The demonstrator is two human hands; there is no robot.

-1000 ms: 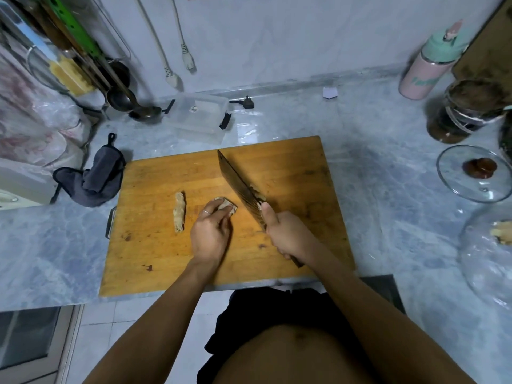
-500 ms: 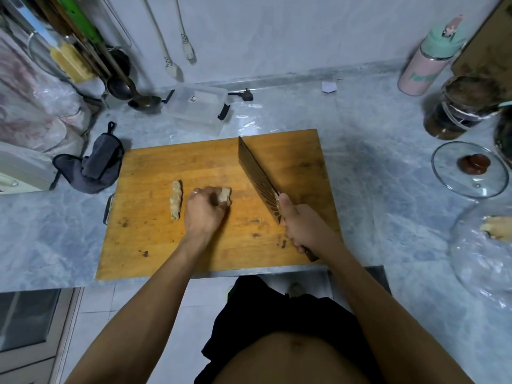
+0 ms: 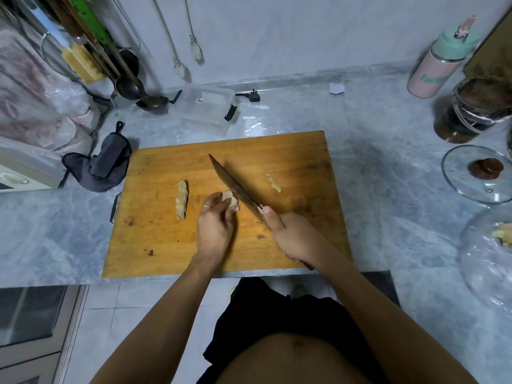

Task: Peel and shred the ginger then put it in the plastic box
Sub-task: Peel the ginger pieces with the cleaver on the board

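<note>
knife handle [image 3: 306, 264] hidden in right grip [image 3: 296, 236]

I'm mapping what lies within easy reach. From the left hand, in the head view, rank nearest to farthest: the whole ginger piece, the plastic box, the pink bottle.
From the left hand:
1. Whole ginger piece, just to its left on the cutting board.
2. Plastic box, beyond the board near the wall.
3. Pink bottle, far right corner.

Grey marble counter [image 3: 388, 176], pale wall [image 3: 304, 31]

Dim, bluish light; warped edges
</note>
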